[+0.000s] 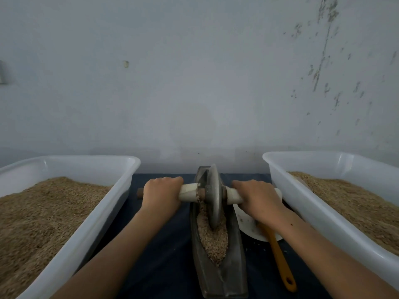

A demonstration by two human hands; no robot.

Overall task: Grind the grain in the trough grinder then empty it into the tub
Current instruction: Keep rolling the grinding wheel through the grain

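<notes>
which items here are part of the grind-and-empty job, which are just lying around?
In the job: trough grinder, grinding wheel, wheel handle gripped by left hand and right hand, grain in the trough, left tub, right tub.

Lying about: orange-handled utensil, white dish.

1. There is one view only, from the camera on my head, so no second view shares any of it.
2. It faces forward and down over my forearms to my hands [213,196], which sit low in the middle of the picture.
3. It is close: my arms run in from the bottom edge.
4. The wide lens takes in the bench [166,251] under my hands and the wall [194,83] beyond them.
</notes>
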